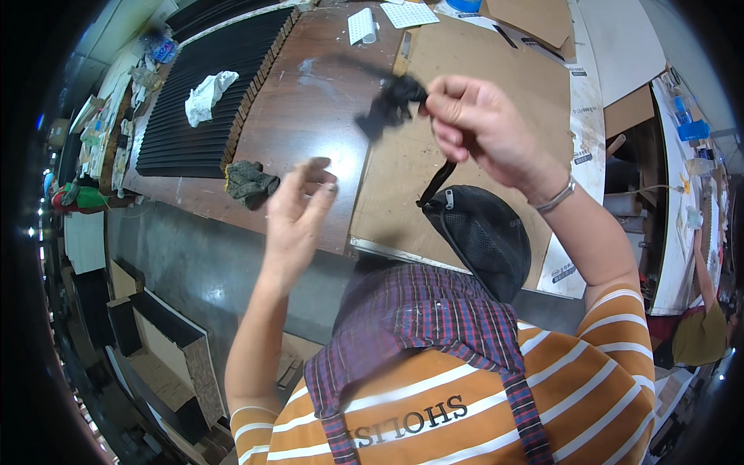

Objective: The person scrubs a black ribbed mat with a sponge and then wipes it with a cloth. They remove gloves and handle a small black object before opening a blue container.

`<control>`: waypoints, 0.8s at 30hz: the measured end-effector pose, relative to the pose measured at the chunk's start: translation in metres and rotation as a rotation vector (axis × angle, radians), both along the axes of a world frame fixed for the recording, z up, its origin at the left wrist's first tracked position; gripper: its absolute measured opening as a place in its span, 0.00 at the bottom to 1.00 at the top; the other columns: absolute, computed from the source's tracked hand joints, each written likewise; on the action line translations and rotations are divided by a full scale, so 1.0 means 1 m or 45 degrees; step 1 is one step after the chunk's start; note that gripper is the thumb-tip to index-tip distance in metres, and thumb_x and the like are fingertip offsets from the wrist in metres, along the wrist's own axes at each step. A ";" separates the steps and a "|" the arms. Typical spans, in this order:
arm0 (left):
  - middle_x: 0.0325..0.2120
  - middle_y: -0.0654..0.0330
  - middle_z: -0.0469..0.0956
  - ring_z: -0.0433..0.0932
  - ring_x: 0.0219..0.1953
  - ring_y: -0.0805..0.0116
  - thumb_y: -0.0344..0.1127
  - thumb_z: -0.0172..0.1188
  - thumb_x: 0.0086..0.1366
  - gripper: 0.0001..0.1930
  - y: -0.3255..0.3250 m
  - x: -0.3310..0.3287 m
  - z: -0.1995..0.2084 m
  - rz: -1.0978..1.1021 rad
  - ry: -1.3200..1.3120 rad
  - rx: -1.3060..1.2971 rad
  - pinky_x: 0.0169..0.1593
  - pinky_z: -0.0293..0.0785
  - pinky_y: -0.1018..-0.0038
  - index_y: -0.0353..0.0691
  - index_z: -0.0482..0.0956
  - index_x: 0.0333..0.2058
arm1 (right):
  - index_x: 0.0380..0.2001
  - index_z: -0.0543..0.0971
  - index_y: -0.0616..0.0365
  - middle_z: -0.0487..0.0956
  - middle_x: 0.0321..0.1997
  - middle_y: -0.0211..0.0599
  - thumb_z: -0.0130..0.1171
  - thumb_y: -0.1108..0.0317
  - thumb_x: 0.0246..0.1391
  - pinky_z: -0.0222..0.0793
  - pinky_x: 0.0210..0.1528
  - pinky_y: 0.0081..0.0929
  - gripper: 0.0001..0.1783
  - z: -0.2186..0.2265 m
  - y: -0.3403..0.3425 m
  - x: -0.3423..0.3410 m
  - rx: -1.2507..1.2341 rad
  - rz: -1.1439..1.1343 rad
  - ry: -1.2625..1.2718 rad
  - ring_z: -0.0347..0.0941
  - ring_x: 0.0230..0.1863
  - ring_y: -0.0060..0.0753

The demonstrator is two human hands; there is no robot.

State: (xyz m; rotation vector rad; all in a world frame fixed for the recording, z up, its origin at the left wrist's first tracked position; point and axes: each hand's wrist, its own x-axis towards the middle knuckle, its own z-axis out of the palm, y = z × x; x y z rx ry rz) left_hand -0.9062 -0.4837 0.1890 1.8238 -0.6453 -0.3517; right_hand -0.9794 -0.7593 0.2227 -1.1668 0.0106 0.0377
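Observation:
My right hand is raised over the table with thumb and fingers pinched on a black strap. The strap runs down to a black mesh pouch with a zipper, which hangs at the table's near edge in front of my apron. A black, motion-smeared bundle sticks out to the left of those fingers; its exact kind is hard to make out. My left hand is in the air near the table edge, fingers loosely bent and apart, holding nothing. Beside it lies a dark grey work glove.
Ridged black panels are stacked at the left, with a crumpled white cloth on top. A brown board covers the table's right part. White perforated pieces lie at the back. An open box stands lower left. Another person's arm shows far right.

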 end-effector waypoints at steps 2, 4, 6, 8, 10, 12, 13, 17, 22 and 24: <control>0.41 0.59 0.81 0.79 0.43 0.72 0.26 0.59 0.69 0.13 -0.009 -0.012 -0.017 -0.106 0.116 0.205 0.51 0.77 0.73 0.30 0.79 0.51 | 0.39 0.75 0.64 0.70 0.21 0.26 0.56 0.64 0.70 0.64 0.25 0.18 0.11 -0.002 -0.010 0.004 0.007 -0.100 0.053 0.66 0.20 0.18; 0.42 0.56 0.83 0.80 0.43 0.70 0.28 0.61 0.69 0.14 -0.020 -0.025 -0.034 -0.335 0.292 0.436 0.50 0.78 0.72 0.29 0.79 0.51 | 0.39 0.75 0.62 0.72 0.22 0.26 0.57 0.67 0.68 0.67 0.27 0.19 0.08 -0.005 -0.014 0.006 0.034 -0.103 0.034 0.69 0.22 0.19; 0.41 0.53 0.83 0.81 0.42 0.69 0.29 0.61 0.69 0.13 -0.030 -0.041 -0.045 -0.479 0.367 0.442 0.49 0.78 0.71 0.29 0.79 0.50 | 0.39 0.76 0.60 0.74 0.22 0.26 0.59 0.68 0.66 0.69 0.29 0.18 0.06 -0.009 -0.015 0.007 0.094 -0.104 0.037 0.70 0.23 0.19; 0.40 0.50 0.84 0.83 0.44 0.65 0.32 0.62 0.69 0.14 -0.035 -0.051 -0.053 -0.566 0.455 0.498 0.49 0.79 0.69 0.31 0.79 0.50 | 0.39 0.76 0.59 0.74 0.23 0.27 0.59 0.69 0.66 0.69 0.29 0.19 0.06 -0.013 -0.015 0.007 0.135 -0.064 0.017 0.71 0.23 0.19; 0.41 0.49 0.84 0.84 0.45 0.62 0.33 0.62 0.69 0.15 -0.033 -0.058 -0.060 -0.648 0.411 0.552 0.50 0.79 0.67 0.31 0.79 0.50 | 0.39 0.76 0.59 0.74 0.23 0.27 0.59 0.69 0.66 0.69 0.28 0.19 0.05 -0.015 -0.015 0.008 0.149 -0.045 0.019 0.70 0.23 0.19; 0.42 0.47 0.84 0.84 0.46 0.59 0.34 0.63 0.69 0.16 -0.019 -0.063 -0.068 -0.681 0.319 0.580 0.51 0.78 0.67 0.30 0.79 0.51 | 0.38 0.76 0.59 0.74 0.23 0.26 0.59 0.68 0.66 0.68 0.28 0.18 0.06 -0.016 -0.015 0.011 0.156 -0.016 0.001 0.70 0.23 0.18; 0.42 0.47 0.84 0.84 0.46 0.58 0.34 0.63 0.69 0.16 -0.007 -0.066 -0.074 -0.694 0.257 0.555 0.51 0.78 0.66 0.30 0.78 0.51 | 0.38 0.76 0.59 0.74 0.23 0.26 0.59 0.68 0.66 0.68 0.27 0.18 0.06 -0.017 -0.015 0.013 0.133 0.012 0.018 0.70 0.23 0.18; 0.43 0.44 0.84 0.84 0.46 0.51 0.35 0.63 0.68 0.16 0.083 -0.089 -0.109 -0.239 0.440 0.797 0.50 0.79 0.64 0.31 0.80 0.50 | 0.38 0.76 0.60 0.73 0.22 0.25 0.60 0.67 0.65 0.65 0.25 0.16 0.08 -0.021 -0.014 0.021 0.084 0.181 0.063 0.69 0.22 0.16; 0.42 0.42 0.85 0.85 0.47 0.47 0.37 0.62 0.68 0.16 0.224 -0.177 -0.146 0.155 0.607 1.223 0.50 0.80 0.61 0.30 0.82 0.46 | 0.36 0.76 0.63 0.74 0.23 0.26 0.62 0.65 0.64 0.63 0.23 0.15 0.11 -0.035 -0.001 0.035 -0.071 0.279 0.127 0.68 0.21 0.15; 0.45 0.45 0.85 0.85 0.48 0.48 0.36 0.62 0.67 0.17 0.262 -0.232 -0.145 0.219 0.889 1.403 0.51 0.80 0.61 0.32 0.80 0.51 | 0.35 0.77 0.64 0.74 0.23 0.26 0.62 0.65 0.64 0.63 0.22 0.15 0.11 -0.042 0.009 0.041 -0.170 0.273 0.165 0.68 0.21 0.15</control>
